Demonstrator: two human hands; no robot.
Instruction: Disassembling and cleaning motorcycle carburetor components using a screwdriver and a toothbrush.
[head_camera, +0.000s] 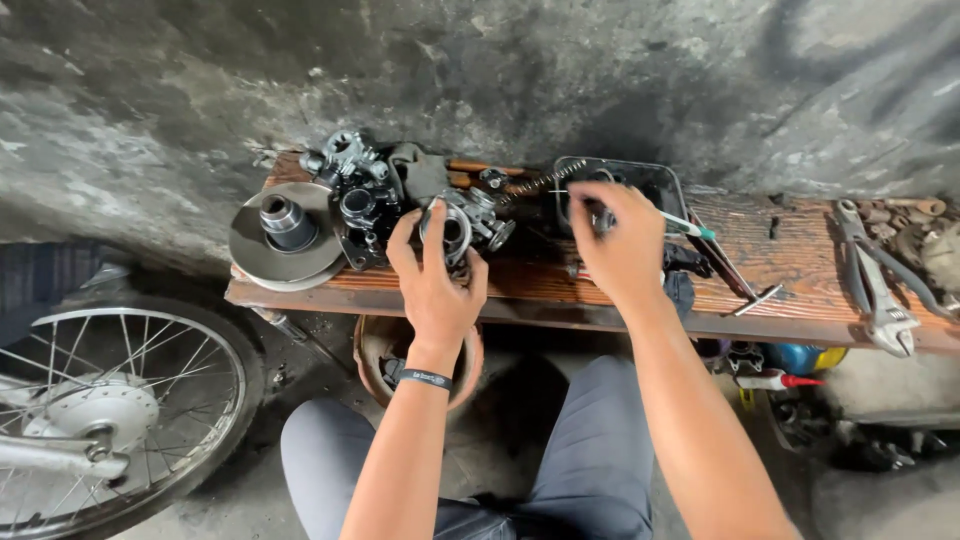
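My left hand (435, 280) grips a metal carburetor body (462, 226) that rests on a worn wooden bench (780, 305). My right hand (622, 245) hovers just to its right, fingers pinched on a thin tool with a green tip (690, 226). What the tool's other end touches is hidden by my fingers. Behind the right hand stands a dark rectangular tray (655, 182). A long coil spring (535, 183) lies between the carburetor and the tray.
A round metal disc with a hub (285, 235) and several engine parts (355, 190) sit at the bench's left end. Pliers (880, 290) lie at the right. A spoked wheel (110, 400) stands at lower left, a round pot (375, 350) under the bench.
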